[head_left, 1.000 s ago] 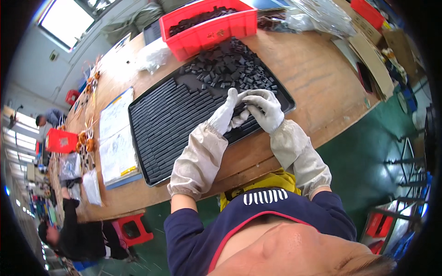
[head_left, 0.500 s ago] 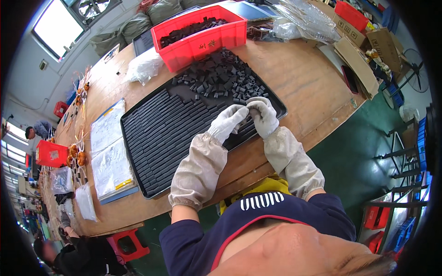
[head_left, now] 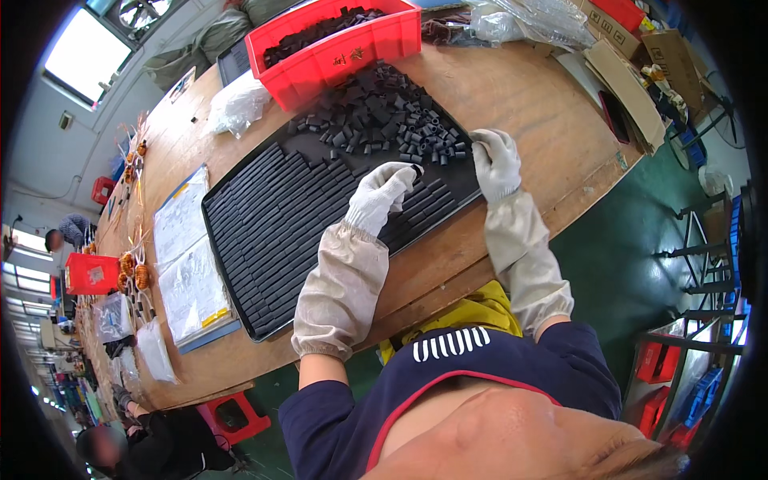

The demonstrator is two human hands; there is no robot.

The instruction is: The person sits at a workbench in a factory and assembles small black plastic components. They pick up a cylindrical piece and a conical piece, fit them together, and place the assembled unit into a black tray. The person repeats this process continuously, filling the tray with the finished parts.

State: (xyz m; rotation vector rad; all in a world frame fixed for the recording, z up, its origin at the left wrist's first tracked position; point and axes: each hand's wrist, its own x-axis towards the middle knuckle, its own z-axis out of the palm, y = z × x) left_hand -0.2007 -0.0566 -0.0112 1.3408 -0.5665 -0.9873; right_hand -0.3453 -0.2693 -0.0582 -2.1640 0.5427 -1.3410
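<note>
My left hand (head_left: 382, 196), in a white glove, is over the neat rows of black pieces (head_left: 280, 216). Its thumb and fingers pinch a small black tube (head_left: 418, 170), whose dark end shows at the fingertips. Near the right rim of the black tray (head_left: 260, 336), my gloved right hand (head_left: 498, 160) has bent fingers slightly apart, with nothing visible in them. Just left of it lies a heap of loose short black tubes (head_left: 400, 120) in the tray's far part. The rows fill the tray's left and near side.
Behind the tray stands a red bin (head_left: 336, 70) full of black pieces. Sheets in plastic sleeves (head_left: 192, 264) lie left, with a clear bag (head_left: 238, 108) beyond. Flattened cardboard (head_left: 628, 96) leans at the table's right edge. Another person (head_left: 160, 440) sits at lower left, beside a red stool (head_left: 240, 418).
My hands have moved apart. The right went outward to the tray's right rim; the left stays over the rows with a black tube now visible at its fingertips. The view has shifted slightly.
</note>
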